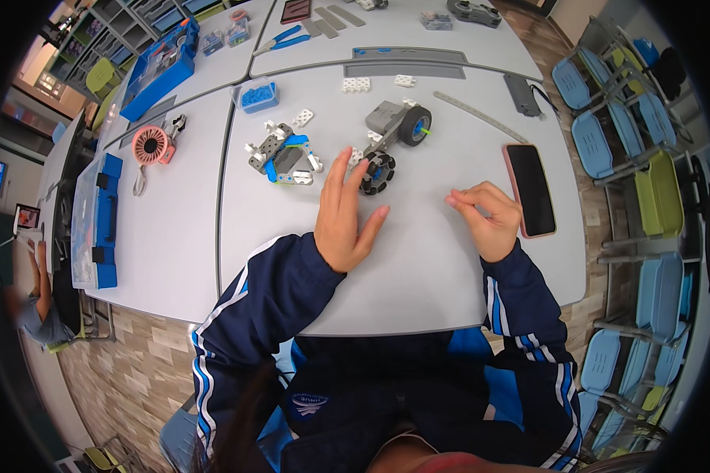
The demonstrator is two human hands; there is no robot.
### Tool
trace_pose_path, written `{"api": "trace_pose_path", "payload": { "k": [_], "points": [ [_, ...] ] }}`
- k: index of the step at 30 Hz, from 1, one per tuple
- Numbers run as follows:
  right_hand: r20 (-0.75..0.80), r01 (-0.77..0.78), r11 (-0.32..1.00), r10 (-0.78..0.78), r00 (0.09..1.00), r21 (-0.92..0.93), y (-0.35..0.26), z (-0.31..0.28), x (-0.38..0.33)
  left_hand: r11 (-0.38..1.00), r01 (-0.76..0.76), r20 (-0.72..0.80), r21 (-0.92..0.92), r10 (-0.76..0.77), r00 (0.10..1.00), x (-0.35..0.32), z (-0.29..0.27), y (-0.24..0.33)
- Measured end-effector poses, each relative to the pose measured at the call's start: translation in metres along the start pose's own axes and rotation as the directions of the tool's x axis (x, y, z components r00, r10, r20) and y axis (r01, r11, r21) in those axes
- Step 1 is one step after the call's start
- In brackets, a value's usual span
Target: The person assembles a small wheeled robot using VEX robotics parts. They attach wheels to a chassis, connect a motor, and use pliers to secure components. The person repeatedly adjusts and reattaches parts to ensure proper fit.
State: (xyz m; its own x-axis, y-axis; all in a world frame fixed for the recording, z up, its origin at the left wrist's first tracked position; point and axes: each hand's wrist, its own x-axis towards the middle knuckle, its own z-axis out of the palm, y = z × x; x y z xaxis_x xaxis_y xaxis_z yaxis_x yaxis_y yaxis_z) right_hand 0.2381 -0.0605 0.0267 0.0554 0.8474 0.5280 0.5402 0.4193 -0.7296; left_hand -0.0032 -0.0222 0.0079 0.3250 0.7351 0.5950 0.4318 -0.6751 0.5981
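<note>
head view: left fingers spread near black wheel; right fingers pinched, contents unclear.

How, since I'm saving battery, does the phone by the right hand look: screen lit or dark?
Dark, so apparently off: the pink-edged phone lies face up, showing plain black with no lit icons.

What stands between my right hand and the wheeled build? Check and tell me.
Nothing visible does: only tabletop shows between the right hand and the wheeled build. The left hand is on the build's left side, out of that path.
</note>
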Motion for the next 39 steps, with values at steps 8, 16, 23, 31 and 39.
{"api": "trace_pose_path", "payload": {
  "k": [8,16,23,31,39],
  "points": [
    [0.127,-0.096,0.995,0.092,0.988,0.026,0.006,-0.005,-0.003,0.999,-0.006,0.181,0.043,-0.002,0.983,-0.010,0.001,0.001],
    [-0.032,-0.255,0.953,0.264,0.964,0.166,0.013,-0.012,0.007,0.994,0.093,0.075,-0.050,-0.089,0.993,-0.010,0.007,0.003],
    [0.082,-0.153,0.987,0.149,0.985,0.046,0.007,-0.008,0.006,0.979,0.201,0.154,-0.028,-0.194,0.969,-0.010,0.007,-0.004],
    [0.121,0.002,1.000,0.001,0.993,-0.026,-0.012,-0.013,-0.001,0.983,0.183,0.171,-0.012,-0.178,0.969,-0.009,0.008,-0.006],
    [0.194,0.102,0.990,-0.119,0.974,0.098,-0.006,-0.013,-0.005,0.987,0.163,0.204,0.003,-0.161,0.966,-0.005,0.006,-0.001]
  ]
}}
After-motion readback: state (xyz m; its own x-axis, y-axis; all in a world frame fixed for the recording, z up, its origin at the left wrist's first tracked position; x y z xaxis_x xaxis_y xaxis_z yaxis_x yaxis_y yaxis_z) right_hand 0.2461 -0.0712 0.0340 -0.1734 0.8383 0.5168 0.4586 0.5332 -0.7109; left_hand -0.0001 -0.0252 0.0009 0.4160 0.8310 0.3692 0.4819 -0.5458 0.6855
